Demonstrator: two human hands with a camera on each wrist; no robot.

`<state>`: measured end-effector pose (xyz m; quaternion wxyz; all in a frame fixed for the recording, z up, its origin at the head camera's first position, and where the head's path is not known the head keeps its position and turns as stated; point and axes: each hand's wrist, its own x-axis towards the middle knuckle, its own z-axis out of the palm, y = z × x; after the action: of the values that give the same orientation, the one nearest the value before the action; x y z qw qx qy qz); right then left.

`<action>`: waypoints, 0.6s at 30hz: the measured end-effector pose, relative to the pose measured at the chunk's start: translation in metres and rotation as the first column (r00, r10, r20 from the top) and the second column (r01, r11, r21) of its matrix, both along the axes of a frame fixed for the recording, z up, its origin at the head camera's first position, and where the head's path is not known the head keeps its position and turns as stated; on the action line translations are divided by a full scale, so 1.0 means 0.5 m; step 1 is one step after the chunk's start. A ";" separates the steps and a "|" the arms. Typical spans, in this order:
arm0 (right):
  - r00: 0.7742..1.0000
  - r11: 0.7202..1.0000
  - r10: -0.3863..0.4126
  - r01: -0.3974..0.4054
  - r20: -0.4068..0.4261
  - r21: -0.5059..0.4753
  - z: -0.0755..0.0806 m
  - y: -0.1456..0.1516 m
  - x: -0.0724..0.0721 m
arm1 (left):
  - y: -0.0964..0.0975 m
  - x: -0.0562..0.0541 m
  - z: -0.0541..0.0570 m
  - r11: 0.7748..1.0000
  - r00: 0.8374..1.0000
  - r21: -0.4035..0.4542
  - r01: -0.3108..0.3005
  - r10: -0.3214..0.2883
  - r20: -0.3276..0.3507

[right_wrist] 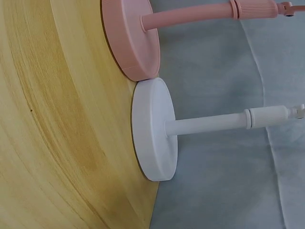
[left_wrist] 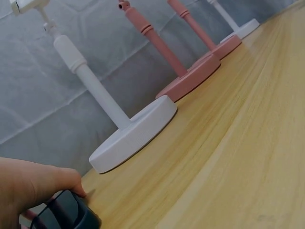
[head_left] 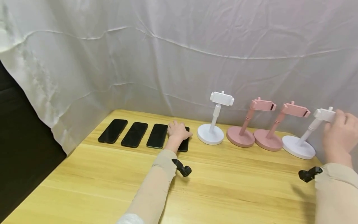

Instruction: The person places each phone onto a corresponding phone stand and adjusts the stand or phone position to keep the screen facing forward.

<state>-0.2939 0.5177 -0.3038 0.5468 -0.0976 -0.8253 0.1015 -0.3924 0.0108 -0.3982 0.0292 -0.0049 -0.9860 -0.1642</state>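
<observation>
My left hand (head_left: 178,130) lies over the rightmost black smartphone (head_left: 183,145) in the head view and hides much of it. In the left wrist view, the thumb and fingers grip that phone's dark edge (left_wrist: 66,212). My right hand (head_left: 339,135) is at the clamp (head_left: 325,115) of the far-right white phone stand, its fingers around the clamp's right end. That stand's round base (right_wrist: 155,129) rests on the table in the right wrist view, where the hand itself is out of sight.
Three more black smartphones (head_left: 134,134) lie in a row to the left. Another white phone stand (head_left: 210,134) and two pink phone stands (head_left: 241,137) line the back of the wooden table (head_left: 218,193). A grey-white curtain (head_left: 173,56) hangs behind them.
</observation>
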 end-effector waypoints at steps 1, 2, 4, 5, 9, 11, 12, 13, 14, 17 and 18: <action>1.000 1.000 0.000 0.000 0.002 -0.005 0.001 -0.001 0.002 | 0.001 0.000 -0.001 1.000 1.000 0.002 -0.001 0.001 -0.005; 1.000 1.000 -0.001 0.001 0.004 -0.011 0.002 -0.003 0.003 | 0.002 -0.001 -0.001 1.000 1.000 0.002 -0.003 0.003 -0.009; 1.000 1.000 -0.003 0.003 0.008 -0.018 0.003 -0.006 0.005 | 0.003 -0.002 -0.002 1.000 1.000 -0.005 -0.007 0.007 -0.016; 1.000 1.000 -0.001 0.001 0.011 -0.020 0.003 -0.007 0.006 | 0.003 -0.001 -0.003 1.000 1.000 -0.008 -0.010 0.010 -0.021; 1.000 1.000 0.002 -0.002 0.014 -0.007 -0.002 -0.011 0.009 | 0.001 0.001 -0.006 1.000 0.999 -0.011 -0.023 0.023 -0.032; 1.000 1.000 0.008 -0.008 0.009 0.011 -0.004 -0.011 0.008 | -0.001 0.002 -0.007 1.000 0.999 -0.007 -0.027 0.027 -0.041; 1.000 1.000 0.010 -0.010 0.006 0.017 -0.004 -0.010 0.008 | -0.001 0.002 -0.006 1.000 0.999 -0.006 -0.028 0.028 -0.045; 1.000 1.000 0.012 -0.012 0.001 0.019 -0.004 -0.009 0.007 | 0.000 0.002 -0.004 1.000 0.998 -0.005 -0.028 0.028 -0.052; 1.000 1.000 0.013 -0.013 -0.001 0.016 -0.003 -0.007 0.006 | 0.001 0.002 -0.003 1.000 0.998 -0.003 -0.027 0.027 -0.060; 1.000 1.000 0.003 -0.003 0.027 -0.010 0.000 0.000 0.003 | 0.003 0.000 0.000 1.000 0.996 0.009 -0.026 0.027 -0.081; 0.999 1.000 0.001 0.000 0.039 -0.019 0.000 0.002 0.004 | 0.004 0.000 0.000 0.999 0.996 0.013 -0.029 0.030 -0.086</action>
<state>-0.2921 0.5187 -0.3037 0.5295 -0.1045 -0.8350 0.1076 -0.3923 0.0126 -0.3980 0.0743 0.0029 -0.9828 -0.1689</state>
